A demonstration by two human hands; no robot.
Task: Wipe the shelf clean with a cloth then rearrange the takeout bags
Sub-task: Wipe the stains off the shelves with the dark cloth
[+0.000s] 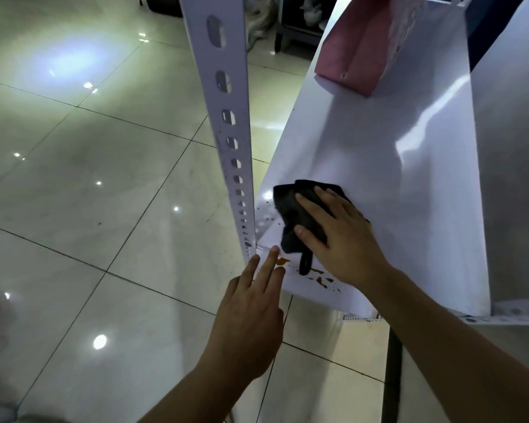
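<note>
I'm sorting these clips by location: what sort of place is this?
Probably a shop or storeroom, though that is a guess. A white metal shelf on a slotted post stands on a glossy tiled floor, with a pink bag on it.

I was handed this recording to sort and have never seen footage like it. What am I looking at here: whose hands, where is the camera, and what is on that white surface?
There is no machine here. A person wears one wide-angle camera on the head, so you look down along their own arms. The white surface is a metal shelf, with a slotted upright post at its left front corner and a tiled floor beyond it.

The right hand lies flat on a black cloth and presses it against the shelf. The left hand holds nothing; its straight fingertips touch the shelf's front edge.

Brownish stains show near that edge, just in front of the cloth. A pink bag stands farther back on the shelf.
</note>
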